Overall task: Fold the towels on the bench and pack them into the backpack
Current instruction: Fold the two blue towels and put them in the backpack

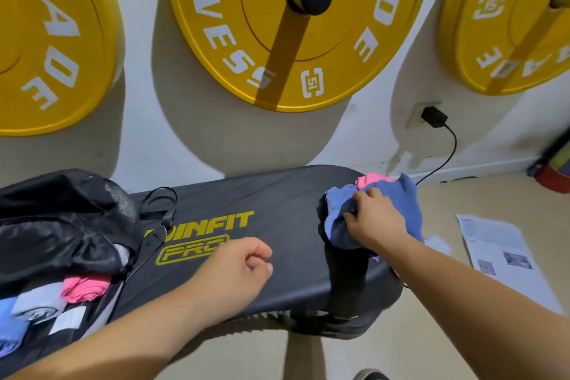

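A black padded bench [277, 200] with yellow lettering runs across the view. At its right end lies a heap of towels: a blue towel [404, 197] on top and a pink towel [371, 179] behind it. My right hand [374, 219] grips the blue towel from above. My left hand [237, 271] hovers over the middle of the bench with its fingers curled and nothing in them. An open black backpack [61, 225] lies on the left end, with a folded pink towel [83, 287], a white towel [40, 302] and a light blue towel [9, 327] inside.
Yellow weight plates [246, 25] hang on the wall behind the bench. A black charger [433, 116] sits in a wall socket, its cable trailing to the floor. A printed sheet of paper [499, 253] lies on the floor at the right.
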